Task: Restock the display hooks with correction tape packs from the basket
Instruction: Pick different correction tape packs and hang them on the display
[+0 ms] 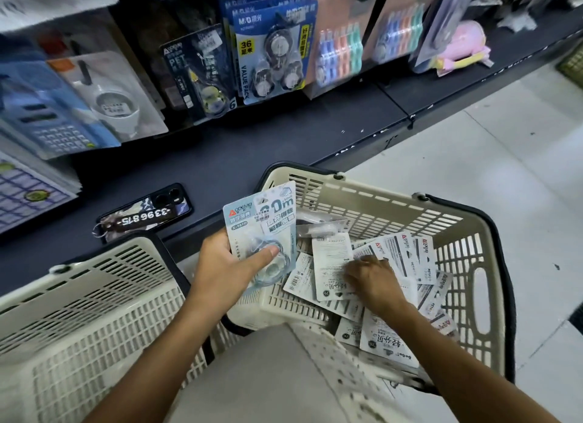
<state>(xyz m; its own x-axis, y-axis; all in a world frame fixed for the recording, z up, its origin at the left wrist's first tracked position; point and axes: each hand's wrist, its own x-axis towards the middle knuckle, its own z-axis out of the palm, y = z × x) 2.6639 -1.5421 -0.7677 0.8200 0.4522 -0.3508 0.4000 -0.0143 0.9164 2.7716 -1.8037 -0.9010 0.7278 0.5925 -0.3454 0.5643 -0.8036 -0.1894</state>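
Pinching one pack (261, 230), left hand (220, 269) clears basket rim (362, 187) (right hand (373, 280) fingers curled on packs).

Both bare forearms reach forward from the lower edge of view toward the basket (467, 242). The left hand (220, 271) is raised over the basket's near-left corner, thumb laid flat across the front of a pack (262, 220) it grips. The right hand (375, 280) lies palm-down inside the basket, fingers curled onto the loose packs.
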